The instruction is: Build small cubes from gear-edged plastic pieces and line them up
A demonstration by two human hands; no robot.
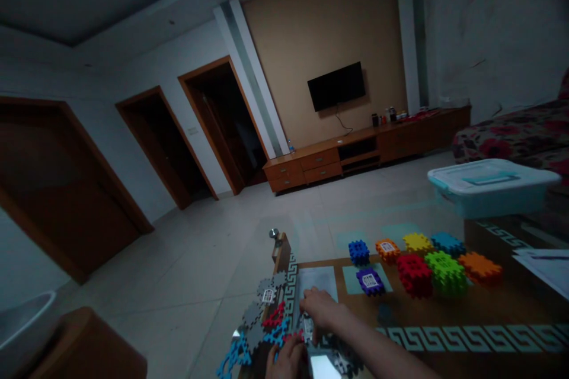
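At the near left edge of the table, my right hand (323, 308) reaches in with curled fingers round a grey toothed building piece (307, 327). My left hand (287, 360) is low at the bottom edge, closer to me, with fingers bent down among the loose pieces; what it holds is hidden. Beside it are light-blue toothed pieces (235, 356) and a red toothed piece (274, 315). Grey toothed pieces (254, 314) lie farther left, one with a white printed label (267, 296). More grey pieces (344, 362) show below my right forearm.
Right of my hands stand several assembled toothed blocks, among them a red block (414, 275), a green block (446, 272) and a purple block (370, 281). A lidded teal box (493, 189) sits at the far right, near white papers (544, 266). A brown stool-like object (89, 346) is at lower left.
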